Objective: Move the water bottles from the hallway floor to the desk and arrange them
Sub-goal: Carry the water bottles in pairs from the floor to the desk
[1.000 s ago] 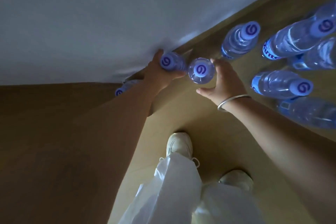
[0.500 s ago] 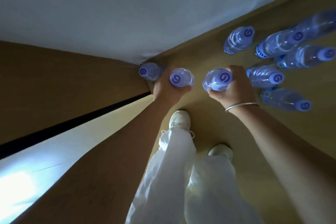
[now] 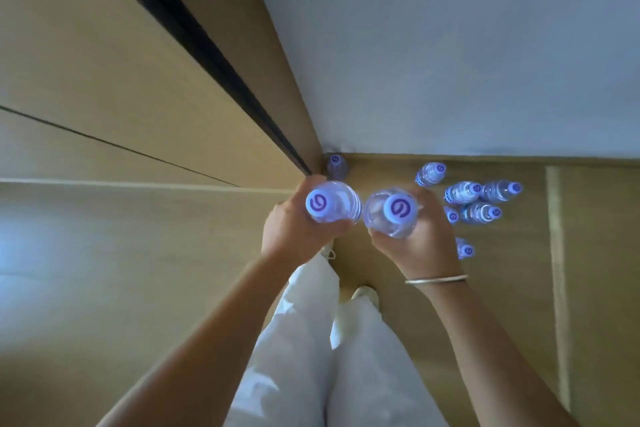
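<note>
Left hand [image 3: 294, 229] grips one bottle [image 3: 332, 206]; right hand [image 3: 415, 239] grips another [image 3: 393, 213], half-hiding floor bottles [image 3: 462, 248].

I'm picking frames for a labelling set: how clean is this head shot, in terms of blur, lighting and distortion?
Head view: dim, bluish light; wide-angle lens bends the wall panels and fans the floor bottles outward; arms and trousers smeared by motion blur; cap logos on the left-hand bottle and right-hand bottle stay readable.

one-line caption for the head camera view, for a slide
Each hand, left hand and right hand, grips one water bottle upright while more bottles stand on the hallway floor by the wall.
</note>
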{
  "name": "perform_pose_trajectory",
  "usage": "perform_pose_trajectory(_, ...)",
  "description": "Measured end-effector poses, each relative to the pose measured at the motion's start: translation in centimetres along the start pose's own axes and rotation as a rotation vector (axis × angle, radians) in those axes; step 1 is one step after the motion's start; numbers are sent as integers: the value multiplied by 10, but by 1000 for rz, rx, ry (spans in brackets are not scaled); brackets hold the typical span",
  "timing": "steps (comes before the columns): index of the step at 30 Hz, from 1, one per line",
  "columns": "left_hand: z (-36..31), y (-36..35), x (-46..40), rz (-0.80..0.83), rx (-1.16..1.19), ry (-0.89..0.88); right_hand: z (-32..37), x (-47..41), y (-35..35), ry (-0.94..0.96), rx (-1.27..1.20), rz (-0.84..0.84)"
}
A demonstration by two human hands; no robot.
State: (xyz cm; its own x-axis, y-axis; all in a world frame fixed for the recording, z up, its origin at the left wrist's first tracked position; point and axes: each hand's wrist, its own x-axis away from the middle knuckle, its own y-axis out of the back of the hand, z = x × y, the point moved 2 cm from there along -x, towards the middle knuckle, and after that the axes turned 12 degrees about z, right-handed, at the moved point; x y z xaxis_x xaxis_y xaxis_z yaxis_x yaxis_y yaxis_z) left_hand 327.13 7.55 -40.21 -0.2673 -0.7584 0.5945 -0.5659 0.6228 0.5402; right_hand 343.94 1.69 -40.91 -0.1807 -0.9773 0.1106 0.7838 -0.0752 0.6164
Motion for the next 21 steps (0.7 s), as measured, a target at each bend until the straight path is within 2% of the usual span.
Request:
perform_pose_trajectory(3, -2, 53, 72, -124, 107, 50, 68, 20, 20, 38, -53, 151)
perform_pose_trajectory(6, 5, 103, 137, -214, 122, 79, 133, 34, 28, 16, 16, 300)
perform_pose_trajectory(10, 32, 166, 207, -326, 77, 146, 227, 40, 8, 174, 79, 446)
perform_pose_trajectory(15, 96, 231, 277, -457, 116, 234, 338, 47, -61, 395, 29, 576)
perform_pose_trajectory(21, 198, 302, 361, -674, 167, 366, 438, 72, -167, 507, 36, 613)
